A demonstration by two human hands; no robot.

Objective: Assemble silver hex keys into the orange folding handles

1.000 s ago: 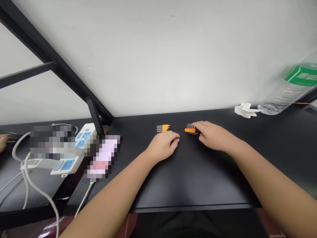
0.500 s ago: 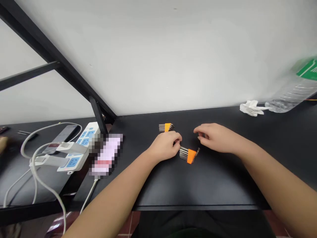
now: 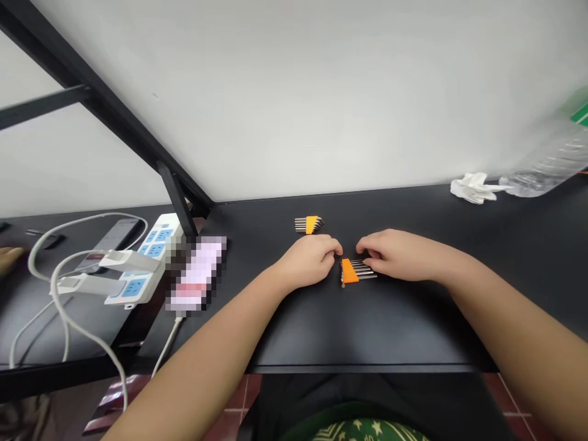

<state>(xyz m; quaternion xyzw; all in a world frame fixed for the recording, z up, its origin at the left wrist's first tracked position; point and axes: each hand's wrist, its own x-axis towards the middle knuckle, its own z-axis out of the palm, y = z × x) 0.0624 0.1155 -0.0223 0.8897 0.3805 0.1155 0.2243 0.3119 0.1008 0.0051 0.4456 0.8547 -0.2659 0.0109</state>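
Observation:
A hex key set (image 3: 351,271) in an orange holder lies between my hands on the black table, its long ends pointing right and its bent ends left. My left hand (image 3: 309,260) rests just left of the holder, fingers curled and slightly apart, nothing visible in them. Over the long ends, my right hand (image 3: 395,254) has its thumb at or very near the keys, with index finger and thumb apart. Whether the thumb presses on them I cannot tell. A second hex key set (image 3: 311,225) with an orange holder lies behind my left hand, long ends to the left.
On the left are a phone with a blurred screen (image 3: 199,272), a white power strip (image 3: 154,251) with plugs and white cables, and a black metal frame (image 3: 172,190). Crumpled tissue (image 3: 473,187) and a clear plastic bottle (image 3: 546,168) stand at the back right, by the wall.
The nearer hex key set has turned around: its long ends pointed left by my left hand and now point right. My left hand has let go of it. The view has tilted slightly down.

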